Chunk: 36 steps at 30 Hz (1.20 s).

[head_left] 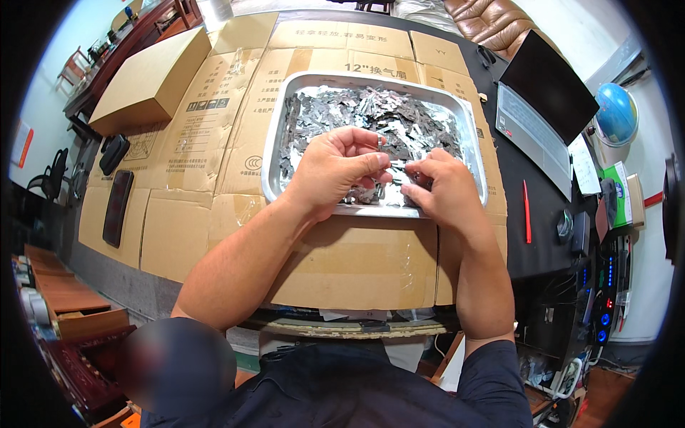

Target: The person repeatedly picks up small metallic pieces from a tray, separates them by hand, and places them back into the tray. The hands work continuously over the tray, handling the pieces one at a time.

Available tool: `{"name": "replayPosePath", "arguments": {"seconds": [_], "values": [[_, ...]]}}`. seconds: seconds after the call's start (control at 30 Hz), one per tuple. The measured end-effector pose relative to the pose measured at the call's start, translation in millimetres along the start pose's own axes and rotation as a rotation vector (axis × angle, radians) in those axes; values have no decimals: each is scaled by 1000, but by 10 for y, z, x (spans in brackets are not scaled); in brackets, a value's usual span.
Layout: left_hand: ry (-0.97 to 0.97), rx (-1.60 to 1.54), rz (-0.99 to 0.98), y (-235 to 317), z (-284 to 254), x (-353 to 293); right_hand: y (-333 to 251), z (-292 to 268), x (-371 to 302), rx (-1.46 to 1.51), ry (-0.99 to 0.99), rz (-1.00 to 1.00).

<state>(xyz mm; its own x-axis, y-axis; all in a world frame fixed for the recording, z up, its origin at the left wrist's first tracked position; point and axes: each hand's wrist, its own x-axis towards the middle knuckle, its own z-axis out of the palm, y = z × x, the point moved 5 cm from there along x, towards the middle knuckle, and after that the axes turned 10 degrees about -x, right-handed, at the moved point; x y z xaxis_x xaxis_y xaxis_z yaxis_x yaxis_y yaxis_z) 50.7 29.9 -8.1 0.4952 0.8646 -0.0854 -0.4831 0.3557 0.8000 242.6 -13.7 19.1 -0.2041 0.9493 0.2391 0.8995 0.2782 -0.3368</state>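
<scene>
A silver metal tray [269, 158] lies on flattened cardboard, heaped with thin grey and silvery flakes [371, 107] that look like metal scraps. Over the tray's near half, my left hand [339, 167] is closed, thumb and fingertips pressed together; a tiny shiny bit shows by a fingertip, but what the pinch holds is too small to make out. Just to its right, my right hand [448, 187] curls its fingers toward the thumb above the flakes. Whatever lies between those fingertips cannot be made out. The two hands are apart by a small gap.
Flattened cardboard [342, 264] covers much of the dark table. A closed carton [146, 85], a black phone [118, 209] and a small black case [114, 154] are on the left. To the right are an open laptop [531, 135], a red pen [526, 212] and a blue globe [616, 114].
</scene>
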Motion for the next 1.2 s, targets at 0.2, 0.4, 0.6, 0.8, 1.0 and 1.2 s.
{"name": "replayPosePath", "arguments": {"seconds": [0.2,0.4,0.6,0.8,1.0,1.2], "values": [[11,21,-10,-19,4,1,43,22,14,-177,85,55],[23,37,-4,0,11,-5,199,-54,31,-59,164,183],[-17,53,1,-8,20,-1,242,3,49,687,124,293],[-41,78,16,-17,40,-11,139,44,44,851,105,275],[-48,105,23,-28,49,-9,62,35,20,790,219,253],[4,77,42,-65,84,2,-250,-69,-38,349,480,-43]]}}
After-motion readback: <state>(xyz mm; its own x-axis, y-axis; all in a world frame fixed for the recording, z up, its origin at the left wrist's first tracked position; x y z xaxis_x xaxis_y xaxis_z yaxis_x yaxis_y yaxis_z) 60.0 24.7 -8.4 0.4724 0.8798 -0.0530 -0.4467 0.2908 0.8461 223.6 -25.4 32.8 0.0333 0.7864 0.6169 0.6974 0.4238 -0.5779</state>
